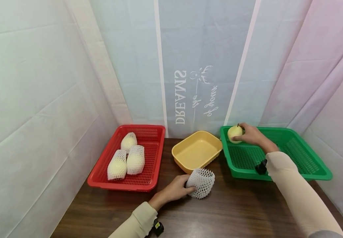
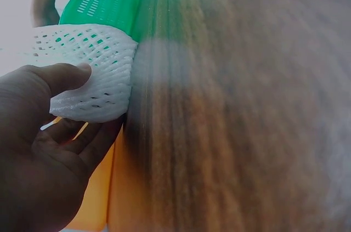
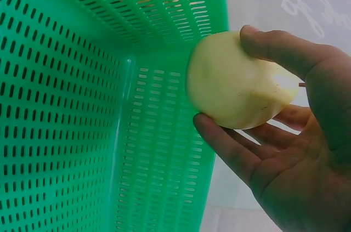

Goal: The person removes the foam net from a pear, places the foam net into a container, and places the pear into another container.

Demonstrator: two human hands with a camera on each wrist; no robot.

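A pale yellow pear (image 1: 235, 133) with a short stem is gripped by my right hand (image 1: 251, 135) over the back left corner of the green basket (image 1: 278, 175). In the right wrist view thumb and fingers curl round the pear (image 3: 230, 84), above the slotted basket wall. My left hand (image 1: 175, 189) pinches a white foam net sleeve (image 1: 201, 183) just in front of the yellow tray. Up close in the left wrist view, the thumb lies on the near side of the foam net (image 2: 98, 92) and the fingers lie beneath it.
On the left, a red basket (image 1: 152, 183) holds 3 pears in white foam nets, one of them a netted pear (image 1: 135, 160). A yellow plastic tray (image 1: 196, 153) stands between the two baskets on the dark wooden table (image 1: 219, 215). Fabric curtains (image 1: 201, 49) hang behind.
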